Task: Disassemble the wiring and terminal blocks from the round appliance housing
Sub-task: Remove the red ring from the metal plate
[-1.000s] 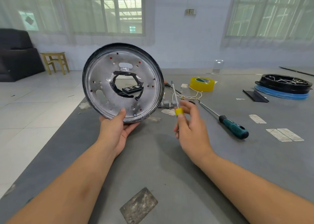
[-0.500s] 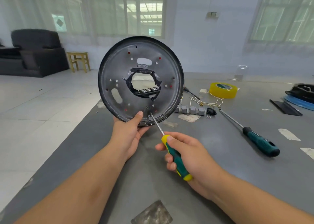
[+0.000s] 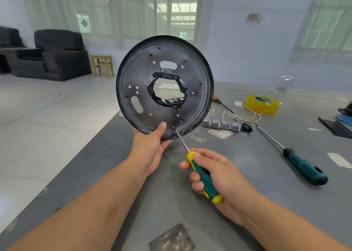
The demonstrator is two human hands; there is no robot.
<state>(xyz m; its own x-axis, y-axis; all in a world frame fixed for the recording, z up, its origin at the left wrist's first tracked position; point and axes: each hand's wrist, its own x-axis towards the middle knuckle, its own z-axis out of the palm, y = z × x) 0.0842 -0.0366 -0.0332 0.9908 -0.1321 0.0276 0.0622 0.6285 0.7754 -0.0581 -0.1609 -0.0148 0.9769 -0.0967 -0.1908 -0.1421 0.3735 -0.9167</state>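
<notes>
The round metal housing [image 3: 137, 79] stands upright on edge, its dished face toward me, with a taped central hole where a small black terminal part [image 3: 175, 100] sits. My left hand [image 3: 152, 148] grips its bottom rim, thumb on the face. My right hand [image 3: 215, 176] holds a green-and-yellow screwdriver [image 3: 204, 182]; its tip rests on a screw near the lower rim. Several grey terminal blocks [image 3: 221, 124] with thin wires [image 3: 245, 117] lie loose on the grey table [image 3: 247, 174] behind.
A long green-handled screwdriver [image 3: 302, 167] lies at right. A yellow tape roll [image 3: 262, 104], an orange-handled tool [image 3: 222, 103] and a small black socket [image 3: 246, 127] lie farther back. Dark parts [image 3: 341, 121] sit at the right edge. The table's left edge drops to tiled floor.
My right hand turned the small screwdriver around from pointing up into a full grip and brought its tip to a screw at the housing's lower rim. The view shifted left.
</notes>
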